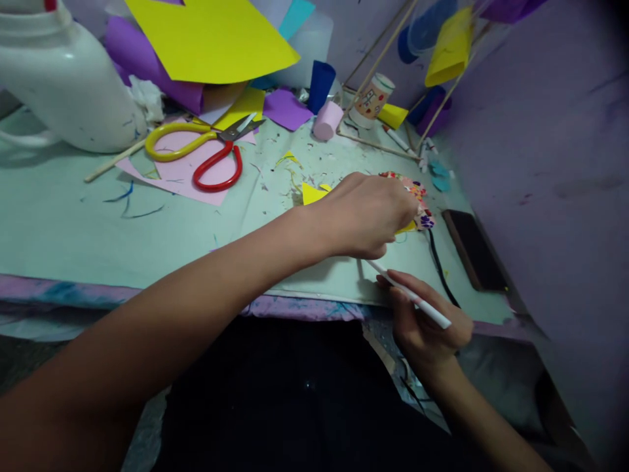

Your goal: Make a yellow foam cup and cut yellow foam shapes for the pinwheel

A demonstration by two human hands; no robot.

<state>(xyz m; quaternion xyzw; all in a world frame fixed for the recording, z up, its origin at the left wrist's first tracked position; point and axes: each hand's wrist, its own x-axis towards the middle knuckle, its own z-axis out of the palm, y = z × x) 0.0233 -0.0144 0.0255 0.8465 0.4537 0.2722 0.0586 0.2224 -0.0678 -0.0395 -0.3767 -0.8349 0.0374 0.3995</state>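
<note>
My left hand (366,213) reaches over the table with its fingers curled down. Its fingertips are mostly hidden, and I cannot make out what they hold, if anything. Beside it lies a colourful patterned piece (420,203), partly behind the hand. Yellow paper (314,193) shows at the wrist. Lower and to the right, my right hand (427,321) is closed around a thin white stick (417,300), whose far end points towards the left hand. A black cord (439,269) runs from near the patterned piece to the table's front edge.
Yellow and red scissors (221,141) lie on pink paper (187,174). A white jug (63,78) stands at the left. Behind are yellow sheets (211,39), a decorated cup (373,98) and a stick frame (378,145). A dark phone (474,249) lies near the right wall.
</note>
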